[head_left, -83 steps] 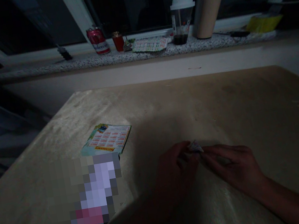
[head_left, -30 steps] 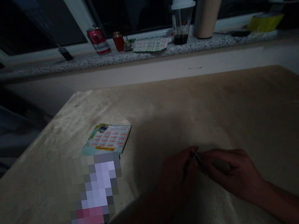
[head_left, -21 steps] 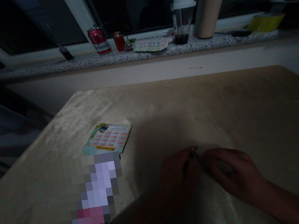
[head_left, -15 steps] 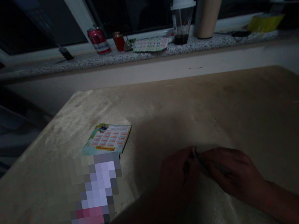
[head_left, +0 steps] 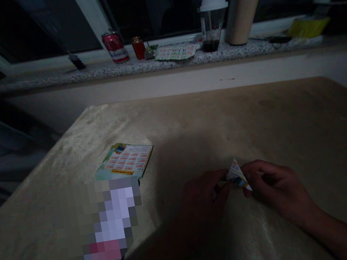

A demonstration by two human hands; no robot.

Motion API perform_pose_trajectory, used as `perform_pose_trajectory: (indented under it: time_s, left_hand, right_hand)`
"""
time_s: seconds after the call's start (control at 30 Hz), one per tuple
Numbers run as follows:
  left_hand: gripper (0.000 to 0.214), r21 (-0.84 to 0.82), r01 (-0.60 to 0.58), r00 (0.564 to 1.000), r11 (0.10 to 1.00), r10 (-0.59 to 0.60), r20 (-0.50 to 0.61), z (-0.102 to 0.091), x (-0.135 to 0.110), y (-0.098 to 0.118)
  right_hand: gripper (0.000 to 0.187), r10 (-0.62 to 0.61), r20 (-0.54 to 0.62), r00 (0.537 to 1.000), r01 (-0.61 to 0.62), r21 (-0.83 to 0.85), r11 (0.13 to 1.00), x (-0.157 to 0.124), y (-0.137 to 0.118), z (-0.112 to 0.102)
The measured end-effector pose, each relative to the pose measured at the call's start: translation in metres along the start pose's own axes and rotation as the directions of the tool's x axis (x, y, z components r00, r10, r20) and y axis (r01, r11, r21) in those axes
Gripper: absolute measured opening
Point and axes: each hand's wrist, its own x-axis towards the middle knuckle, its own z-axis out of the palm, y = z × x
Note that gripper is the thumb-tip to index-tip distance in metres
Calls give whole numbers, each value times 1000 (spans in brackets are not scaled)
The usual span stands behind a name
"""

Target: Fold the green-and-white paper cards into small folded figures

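Going from the left, a printed card (head_left: 124,161) lies flat on the tabletop (head_left: 275,122), well apart from my hands, with a blurred-out patch just in front of it.

My left hand (head_left: 205,198) comes next, low over the tabletop. Its fingers (head_left: 219,183) are drawn together and pinch the left corner of a small folded paper (head_left: 236,175). The paper sits directly between my two hands, just above the surface, so neither hand is truly nearer; each has a grip on its own side.

The piece stands up like a little triangle, its point toward the window and its long edge slanting down to the right, toward my other hand. It is pale with bits of blue and orange print, and looks creased and stiff enough to hold its shape. The light is too dim to read anything on it.

My right hand (head_left: 278,190) holds the lower right end, thumb and forefinger closed on the edge, the other fingers curled loosely behind.

Far behind, on the windowsill (head_left: 51,78), stand a red can (head_left: 116,47), a lidded cup (head_left: 212,23) and a cardboard tube (head_left: 246,0).
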Motion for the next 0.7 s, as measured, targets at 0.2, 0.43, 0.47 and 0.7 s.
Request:
perform_pose_trajectory:
  time_s: [0.2,0.43,0.47,0.7]
  left_hand:
    - [23,-55,-53,999,997,53,-7,-7,1,3]
    - [21,-92,-98,995,991,98,-2,-7,0,3]
    - [21,-98,-98,995,990,99,6,-7,0,4]
    - [21,-136,-79,995,988,87,55,-11,1,9]
  right_hand:
    - [20,13,57,998,-19,110,994,1,-1,1]
    - [24,-109,123,986,100,76,992,-1,-1,-2]
    - [25,-117,137,984,109,64,992,-2,-1,-3]
    - [33,-141,224,964,124,90,988,-5,2,-6]
